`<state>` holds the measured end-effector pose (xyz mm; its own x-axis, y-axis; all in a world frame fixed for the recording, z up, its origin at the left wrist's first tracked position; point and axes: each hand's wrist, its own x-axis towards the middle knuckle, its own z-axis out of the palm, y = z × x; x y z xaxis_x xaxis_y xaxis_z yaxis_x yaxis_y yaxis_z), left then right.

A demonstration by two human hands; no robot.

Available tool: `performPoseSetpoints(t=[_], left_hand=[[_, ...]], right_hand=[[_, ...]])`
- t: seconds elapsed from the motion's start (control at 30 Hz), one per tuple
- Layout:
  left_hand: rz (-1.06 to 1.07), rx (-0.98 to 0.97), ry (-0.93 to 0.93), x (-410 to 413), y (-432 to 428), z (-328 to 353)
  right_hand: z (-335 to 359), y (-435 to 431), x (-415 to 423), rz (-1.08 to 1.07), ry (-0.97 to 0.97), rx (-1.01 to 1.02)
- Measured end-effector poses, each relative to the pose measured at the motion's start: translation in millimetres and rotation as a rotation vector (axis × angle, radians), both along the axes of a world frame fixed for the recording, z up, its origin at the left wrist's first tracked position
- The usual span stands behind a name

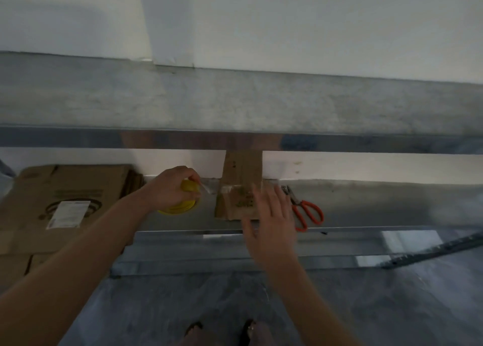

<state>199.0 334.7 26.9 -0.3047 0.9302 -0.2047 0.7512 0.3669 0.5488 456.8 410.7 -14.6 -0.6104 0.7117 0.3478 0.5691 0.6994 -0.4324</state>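
Currently the left hand (171, 189) is holding the tape roll (183, 207) in a curled grip beside the box (235, 202) on the shelf (366, 204), the right hand (271, 215) is lying over the box with its grip wide, and the strip (206, 189) probably needs keeping taut while pressing.

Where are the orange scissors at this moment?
In the head view, the scissors lie on the lower shelf, right of centre, just right of the right hand and the cardboard piece.
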Motion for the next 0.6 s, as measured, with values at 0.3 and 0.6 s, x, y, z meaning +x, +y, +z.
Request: performPoseSetpoints(t=[0.3, 0.6], left_hand=[[-0.064, 0.063, -0.068, -8.4, 4.1, -4.5], [-0.154, 0.143, -0.137, -8.0, 4.7, -14.3]], right_hand=[[1.2, 3.5, -84.5, -0.256, 0.067, -0.267], [-17.2, 6.2, -81.2, -0.394, 0.237, -0.299]])
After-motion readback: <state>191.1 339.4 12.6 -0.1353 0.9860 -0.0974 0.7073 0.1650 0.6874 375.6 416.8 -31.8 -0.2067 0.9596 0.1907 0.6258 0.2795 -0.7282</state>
